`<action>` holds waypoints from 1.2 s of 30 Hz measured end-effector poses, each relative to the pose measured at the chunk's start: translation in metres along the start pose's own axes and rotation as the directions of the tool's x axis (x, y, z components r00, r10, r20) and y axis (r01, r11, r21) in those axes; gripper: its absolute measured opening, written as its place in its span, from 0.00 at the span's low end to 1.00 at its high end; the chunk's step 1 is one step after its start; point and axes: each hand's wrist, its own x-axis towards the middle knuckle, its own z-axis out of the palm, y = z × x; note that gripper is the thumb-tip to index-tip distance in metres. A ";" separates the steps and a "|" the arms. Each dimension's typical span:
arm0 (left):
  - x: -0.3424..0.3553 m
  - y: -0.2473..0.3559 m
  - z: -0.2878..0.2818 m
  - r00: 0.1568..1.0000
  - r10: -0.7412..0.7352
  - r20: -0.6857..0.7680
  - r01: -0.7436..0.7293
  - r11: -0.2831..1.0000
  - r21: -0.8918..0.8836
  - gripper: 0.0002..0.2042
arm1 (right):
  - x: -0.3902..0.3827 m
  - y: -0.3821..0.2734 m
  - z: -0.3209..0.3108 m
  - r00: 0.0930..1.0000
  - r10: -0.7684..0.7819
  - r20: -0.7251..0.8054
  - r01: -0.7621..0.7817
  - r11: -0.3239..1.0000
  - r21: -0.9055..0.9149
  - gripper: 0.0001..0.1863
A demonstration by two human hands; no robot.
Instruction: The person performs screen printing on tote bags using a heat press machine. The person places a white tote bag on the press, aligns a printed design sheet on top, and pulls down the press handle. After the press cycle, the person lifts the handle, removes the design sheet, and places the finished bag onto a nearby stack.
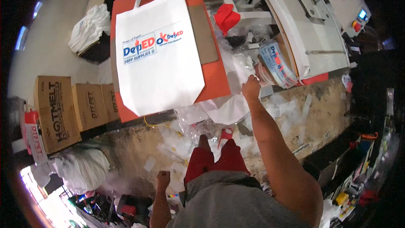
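Note:
A white tote bag (160, 71) with blue and red print lies flat on the orange-red board (217, 82), its handles toward the far edge. To the right of the board, my right hand (252, 88) is closed at the edge of white, cloth-like material (230, 104) that hangs beside and below the board. What exactly sits between its fingers is partly hidden. Down at my left side, my left hand (163, 179) is curled into a fist, away from the table, with nothing visible in it.
A white press-like machine (301, 25) with a red button stands at the right. Beside it rests a printed plastic-wrapped bundle (277, 64). More white bags (90, 27) are stacked at the far left, above brown cartons (57, 112). Plastic scraps (278, 109) litter the floor.

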 end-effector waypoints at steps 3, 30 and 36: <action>0.011 0.048 0.001 0.976 0.196 -0.092 -0.203 0.976 -0.082 0.13 | 0.005 0.032 0.011 0.999 -0.025 -0.035 0.031 0.981 0.189 0.20; 0.019 0.304 0.097 0.848 0.485 0.211 -0.468 0.874 -0.129 0.37 | -0.216 0.120 -0.090 0.945 -0.270 0.182 0.101 0.774 0.624 0.23; 0.000 0.263 0.109 0.682 0.713 0.163 -0.730 0.678 0.087 0.19 | -0.258 0.104 -0.234 0.994 -0.102 0.049 0.024 0.616 0.787 0.22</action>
